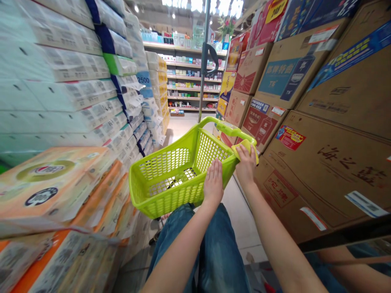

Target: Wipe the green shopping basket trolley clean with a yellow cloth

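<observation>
Basket (177,199), lime green, seen tilted just above the knees of the jeans (226,244), in an aisle between stacked goods. Nothing loose seen in it; floor visible through the perforated bottom. Left hand (214,181) laid flat on the near side wall by the rim, fingers stretched and held together; nothing gripped by it. Yellow cloth (246,144) held in the right hand (247,162), fingers bent over it, pressed to the near end of the basket's handle (226,129). Right of the aisle: brown cartons (342,162), stacked high, some marked with coloured labels. Left: wrapped packs (73,95) piled in columns, with orange packs (67,162) nearest. Beyond the basket, a metal post (203,89); further back, shelves (192,85) lined with small goods.
</observation>
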Demonstrator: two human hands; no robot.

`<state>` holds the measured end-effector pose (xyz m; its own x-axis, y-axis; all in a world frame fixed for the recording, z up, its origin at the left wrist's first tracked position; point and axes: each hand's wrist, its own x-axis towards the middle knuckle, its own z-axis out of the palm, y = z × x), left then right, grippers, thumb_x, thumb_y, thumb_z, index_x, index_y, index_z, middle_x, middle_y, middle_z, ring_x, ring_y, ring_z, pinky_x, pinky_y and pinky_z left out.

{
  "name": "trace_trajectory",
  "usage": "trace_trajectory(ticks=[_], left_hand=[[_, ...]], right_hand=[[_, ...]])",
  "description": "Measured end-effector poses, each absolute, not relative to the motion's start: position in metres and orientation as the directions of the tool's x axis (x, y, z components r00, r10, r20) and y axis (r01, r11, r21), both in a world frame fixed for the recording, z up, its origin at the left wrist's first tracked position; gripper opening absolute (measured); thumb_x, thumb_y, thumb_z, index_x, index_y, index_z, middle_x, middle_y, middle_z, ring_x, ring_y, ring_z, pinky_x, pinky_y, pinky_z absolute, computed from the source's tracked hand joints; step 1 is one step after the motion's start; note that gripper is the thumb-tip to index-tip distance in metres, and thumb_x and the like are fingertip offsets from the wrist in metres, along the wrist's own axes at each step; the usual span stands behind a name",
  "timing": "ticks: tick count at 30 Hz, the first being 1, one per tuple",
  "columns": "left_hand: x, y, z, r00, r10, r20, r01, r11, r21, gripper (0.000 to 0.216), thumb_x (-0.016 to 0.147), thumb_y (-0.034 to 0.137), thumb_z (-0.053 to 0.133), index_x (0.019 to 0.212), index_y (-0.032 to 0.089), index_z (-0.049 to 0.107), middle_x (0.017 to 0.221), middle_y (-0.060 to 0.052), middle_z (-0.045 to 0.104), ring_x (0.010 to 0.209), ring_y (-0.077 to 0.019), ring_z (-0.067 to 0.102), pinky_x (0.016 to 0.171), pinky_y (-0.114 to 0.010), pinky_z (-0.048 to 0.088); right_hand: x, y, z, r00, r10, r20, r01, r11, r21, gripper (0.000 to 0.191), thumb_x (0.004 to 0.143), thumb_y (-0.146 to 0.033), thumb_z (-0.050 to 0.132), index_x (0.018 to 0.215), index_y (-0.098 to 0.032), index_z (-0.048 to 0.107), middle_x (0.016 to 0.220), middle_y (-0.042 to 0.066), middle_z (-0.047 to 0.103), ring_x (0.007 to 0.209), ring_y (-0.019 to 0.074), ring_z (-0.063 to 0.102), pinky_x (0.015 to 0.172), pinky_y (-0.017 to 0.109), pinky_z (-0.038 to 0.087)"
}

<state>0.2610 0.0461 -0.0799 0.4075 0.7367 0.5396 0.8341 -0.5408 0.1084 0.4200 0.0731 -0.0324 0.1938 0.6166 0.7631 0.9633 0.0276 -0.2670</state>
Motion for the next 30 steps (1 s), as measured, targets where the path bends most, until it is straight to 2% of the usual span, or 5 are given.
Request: trace_trajectory(ticks=[9,15,20,25,30], left_hand=[[0.261,0.047,-0.084,0.394,0.728,0.561,0.843,-0.530,0.096,0.071,0.088,0.008,0.040,0.156,0.002,0.020,0.165,-0.014,0.018,0.154,-0.0234,0.015,0.125,-0.040,0.024],[0.260,0.046,-0.082,0.413,0.727,0.549,0.836,-0.542,0.089,0.082,0.080,0.006,0.048,0.156,0.001,0.018,0.166,-0.015,0.016,0.154,-0.0263,0.013,0.126,-0.040,0.022],[0.262,0.046,-0.084,0.401,0.735,0.546,0.842,-0.531,0.097,0.079,0.082,0.007,0.047,0.156,0.001,0.018,0.166,-0.015,0.017,0.154,-0.0260,0.013,0.126,-0.041,0.021],[0.264,0.048,-0.088,0.375,0.724,0.579,0.838,-0.531,0.122,0.072,0.088,0.010,0.042,0.156,0.003,0.020,0.164,-0.015,0.022,0.153,-0.0249,0.016,0.125,-0.041,0.024],[0.262,0.047,-0.087,0.383,0.722,0.576,0.837,-0.535,0.114,0.074,0.087,0.008,0.041,0.157,0.005,0.017,0.165,-0.015,0.022,0.154,-0.0236,0.015,0.125,-0.041,0.023]], right_hand=[[0.394,0.045,-0.045,-0.115,0.711,0.694,0.972,0.224,-0.069,0.061,0.086,0.001,0.040,0.137,-0.026,0.058,0.143,0.000,0.059,0.150,0.0233,0.025,0.122,0.048,0.031],[0.467,0.073,-0.016,0.039,0.651,0.758,0.991,0.072,-0.113,0.066,0.077,0.003,0.044,0.136,-0.023,0.058,0.142,0.004,0.060,0.148,0.0244,0.028,0.120,0.052,0.034],[0.436,0.076,-0.034,0.173,0.578,0.797,0.971,0.038,-0.238,0.067,0.079,0.005,0.038,0.138,-0.020,0.057,0.145,0.006,0.056,0.153,0.0251,0.016,0.123,0.053,0.029],[0.376,0.049,-0.066,0.040,0.629,0.776,0.963,0.182,-0.197,0.065,0.084,0.002,0.038,0.142,-0.023,0.053,0.146,0.003,0.056,0.155,0.0230,0.009,0.123,0.052,0.029],[0.396,0.046,-0.056,-0.110,0.684,0.721,0.966,0.244,-0.085,0.064,0.085,0.002,0.041,0.141,-0.028,0.055,0.145,0.000,0.058,0.152,0.0223,0.021,0.124,0.050,0.028]])
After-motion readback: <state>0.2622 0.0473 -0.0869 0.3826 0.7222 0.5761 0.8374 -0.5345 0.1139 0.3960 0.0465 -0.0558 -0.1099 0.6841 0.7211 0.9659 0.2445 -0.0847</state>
